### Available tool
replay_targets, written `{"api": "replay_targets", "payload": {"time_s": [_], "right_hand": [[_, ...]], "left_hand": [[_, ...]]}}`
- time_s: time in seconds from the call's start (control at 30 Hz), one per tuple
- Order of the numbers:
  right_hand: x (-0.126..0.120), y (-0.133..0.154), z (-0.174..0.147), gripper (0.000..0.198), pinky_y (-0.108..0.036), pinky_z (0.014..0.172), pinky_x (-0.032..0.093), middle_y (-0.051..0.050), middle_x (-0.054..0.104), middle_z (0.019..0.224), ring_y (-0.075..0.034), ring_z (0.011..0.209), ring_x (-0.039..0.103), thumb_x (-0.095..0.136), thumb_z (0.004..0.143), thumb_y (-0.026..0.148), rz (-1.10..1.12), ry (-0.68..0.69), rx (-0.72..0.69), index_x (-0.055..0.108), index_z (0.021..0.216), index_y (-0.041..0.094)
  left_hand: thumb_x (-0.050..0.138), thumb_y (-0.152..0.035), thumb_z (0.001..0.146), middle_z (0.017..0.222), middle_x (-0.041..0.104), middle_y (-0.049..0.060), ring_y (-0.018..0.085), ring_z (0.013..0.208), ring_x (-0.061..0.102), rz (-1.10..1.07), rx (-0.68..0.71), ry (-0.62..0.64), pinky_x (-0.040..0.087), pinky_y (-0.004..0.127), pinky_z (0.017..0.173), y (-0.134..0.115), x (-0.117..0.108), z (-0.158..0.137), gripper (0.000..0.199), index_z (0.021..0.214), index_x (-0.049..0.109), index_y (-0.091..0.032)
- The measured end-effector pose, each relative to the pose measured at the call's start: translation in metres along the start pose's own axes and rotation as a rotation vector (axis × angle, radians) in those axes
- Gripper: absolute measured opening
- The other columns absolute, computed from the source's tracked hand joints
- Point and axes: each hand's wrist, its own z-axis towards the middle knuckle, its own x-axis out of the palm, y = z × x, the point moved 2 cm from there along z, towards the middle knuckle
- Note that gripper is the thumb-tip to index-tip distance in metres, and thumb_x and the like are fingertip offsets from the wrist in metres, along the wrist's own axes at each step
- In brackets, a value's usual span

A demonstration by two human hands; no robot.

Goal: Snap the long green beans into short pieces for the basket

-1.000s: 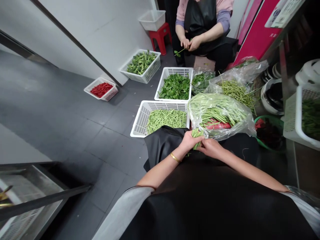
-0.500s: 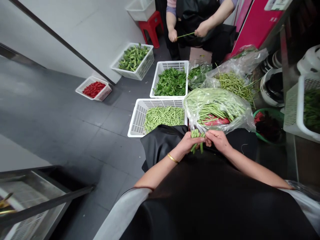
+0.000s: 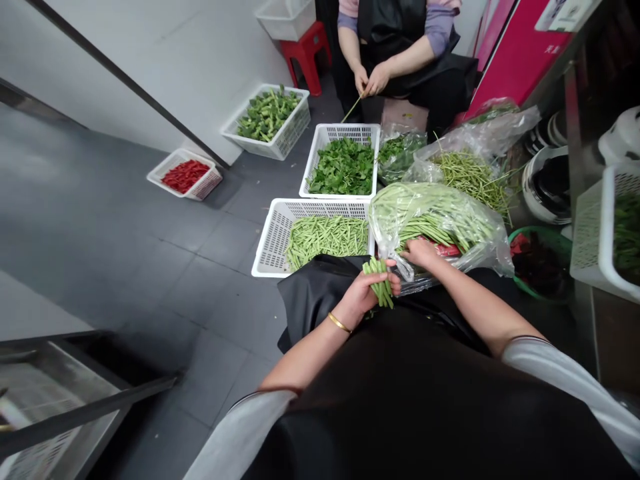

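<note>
My left hand (image 3: 367,291) is closed around a small bunch of cut green bean pieces (image 3: 380,281), held above my lap. Beside it lies a clear plastic bag (image 3: 485,233) of long green beans (image 3: 425,230), with its mouth toward me. My right hand (image 3: 423,255) reaches into the bag's near side; its fingers are drawn together at the ends of the beans, and what they pinch is partly hidden. A white basket (image 3: 273,243) with many cut beans (image 3: 327,239) stands just beyond my left hand.
Past it stands a basket of leafy greens (image 3: 343,167). Farther left are baskets of green stem pieces (image 3: 270,113) and red peppers (image 3: 185,176). Opposite, a co-worker's hands (image 3: 371,80) hold a thin green stem. A green basin (image 3: 540,263) and metal rack (image 3: 90,393) flank me.
My right hand has left the bean bunch and moved forward to the bag. My left hand has shifted slightly left with the bunch. The co-worker's hands have come together.
</note>
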Motion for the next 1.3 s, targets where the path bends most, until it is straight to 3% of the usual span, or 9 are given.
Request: {"api": "replay_targets", "payload": {"time_s": [0.13, 0.27, 0.37, 0.43, 0.6, 0.83, 1.0, 1.17, 1.3], "right_hand": [[-0.022, -0.005, 0.0, 0.025, -0.03, 0.082, 0.046, -0.015, 0.072, 0.101, -0.024, 0.094, 0.066, 0.051, 0.089, 0.028, 0.052, -0.086, 0.003, 0.071, 0.095, 0.013], [-0.062, -0.028, -0.065, 0.024, -0.03, 0.072, 0.05, -0.005, 0.071, 0.073, -0.019, 0.07, 0.066, 0.053, 0.089, 0.036, 0.578, -0.462, -0.064, 0.067, 0.084, 0.017], [-0.059, -0.019, -0.124, 0.027, -0.03, 0.06, 0.052, -0.001, 0.067, 0.066, -0.017, 0.057, 0.063, 0.054, 0.089, 0.044, 0.987, -0.555, -0.145, 0.063, 0.085, 0.019], [-0.041, -0.006, -0.15, 0.025, -0.029, 0.057, 0.052, 0.0, 0.065, 0.064, -0.016, 0.054, 0.061, 0.053, 0.09, 0.044, 1.07, -0.553, -0.159, 0.059, 0.083, 0.02], [-0.004, 0.023, -0.163, 0.02, -0.029, 0.062, 0.045, -0.001, 0.058, 0.061, -0.015, 0.057, 0.056, 0.046, 0.092, 0.03, 0.713, -0.505, -0.311, 0.052, 0.075, 0.021], [-0.02, 0.04, -0.165, 0.02, -0.023, 0.055, 0.037, 0.002, 0.051, 0.06, -0.011, 0.053, 0.044, 0.046, 0.087, 0.022, 0.529, -0.169, -0.814, 0.049, 0.067, 0.021], [-0.029, 0.032, -0.157, 0.019, -0.024, 0.055, 0.041, 0.001, 0.054, 0.059, -0.011, 0.052, 0.047, 0.05, 0.088, 0.03, 0.666, -0.469, -0.452, 0.057, 0.073, 0.02], [-0.027, 0.025, -0.151, 0.032, -0.03, 0.068, 0.049, -0.007, 0.067, 0.089, -0.018, 0.073, 0.062, 0.053, 0.088, 0.035, 0.589, -0.26, -0.503, 0.06, 0.114, 0.018], [-0.026, 0.032, -0.153, 0.029, -0.028, 0.065, 0.046, -0.003, 0.065, 0.071, -0.016, 0.066, 0.061, 0.042, 0.095, 0.035, 0.52, -0.107, -0.521, 0.066, 0.094, 0.019]], "left_hand": [[0.078, -0.022, 0.062, 0.061, 0.056, -0.001, 0.013, 0.058, 0.056, 0.063, 0.047, 0.064, 0.05, 0.034, 0.065, 0.002, 0.004, -0.004, 0.034, 0.091, 0.064, -0.011], [0.081, -0.026, 0.063, 0.058, 0.058, 0.001, 0.012, 0.054, 0.054, 0.155, -0.035, 0.018, 0.046, 0.029, 0.058, 0.013, 0.011, 0.003, 0.033, 0.086, 0.067, -0.007], [0.08, -0.03, 0.065, 0.077, 0.069, 0.008, 0.01, 0.053, 0.055, 0.14, -0.006, -0.012, 0.044, 0.027, 0.056, 0.019, 0.025, 0.01, 0.041, 0.098, 0.068, -0.007], [0.08, -0.031, 0.065, 0.083, 0.07, 0.009, 0.009, 0.053, 0.054, 0.091, 0.048, -0.042, 0.045, 0.026, 0.056, 0.021, 0.032, 0.013, 0.04, 0.095, 0.067, -0.008], [0.082, -0.03, 0.06, 0.063, 0.062, 0.002, 0.006, 0.048, 0.048, 0.116, 0.157, -0.11, 0.041, 0.022, 0.05, 0.021, 0.036, 0.009, 0.033, 0.078, 0.065, -0.008], [0.077, -0.023, 0.055, 0.047, 0.055, -0.001, 0.006, 0.04, 0.044, 0.366, 0.161, -0.112, 0.032, 0.021, 0.042, 0.018, 0.033, -0.012, 0.021, 0.065, 0.066, -0.007], [0.073, -0.025, 0.06, 0.06, 0.064, 0.004, 0.008, 0.046, 0.049, 0.155, 0.256, -0.157, 0.039, 0.022, 0.047, 0.012, 0.034, -0.011, 0.023, 0.073, 0.067, -0.008], [0.076, -0.026, 0.063, 0.058, 0.063, 0.002, 0.007, 0.046, 0.049, 0.292, 0.416, -0.222, 0.04, 0.021, 0.048, 0.007, 0.028, -0.009, 0.02, 0.069, 0.065, -0.01], [0.076, -0.028, 0.064, 0.06, 0.063, 0.002, 0.008, 0.046, 0.051, 0.295, 0.449, -0.201, 0.041, 0.021, 0.048, 0.006, 0.027, -0.009, 0.021, 0.066, 0.064, -0.011]]}}
